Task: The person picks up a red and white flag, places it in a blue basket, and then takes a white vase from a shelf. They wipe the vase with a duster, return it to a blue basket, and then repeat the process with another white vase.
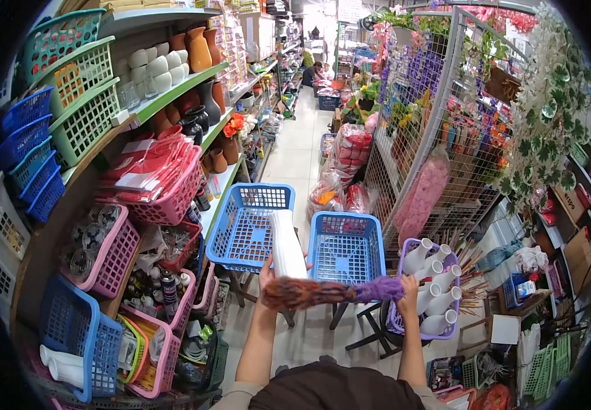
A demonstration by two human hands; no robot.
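Observation:
My left hand (266,272) is wrapped round the lower part of a tall white vase (286,240), which stands tilted over the gap between two blue baskets. My right hand (410,288) is closed on the purple end of a brown and purple bundle (322,292) that looks like dried flowers. The bundle lies sideways in front of the vase's base and hides part of my left hand. Under the vase are the left blue basket (237,256) and the right blue basket (346,268). Beside my right hand, several white vases (437,287) stand in a purple basket (411,328).
Dark stools (376,335) stand under the baskets. Shelves with vases (203,51) and pink baskets (114,253) line the left. A wire rack (439,102) with artificial flowers borders the right. Wrapped red bundles (351,150) sit along the tiled aisle (292,154), with a person far back.

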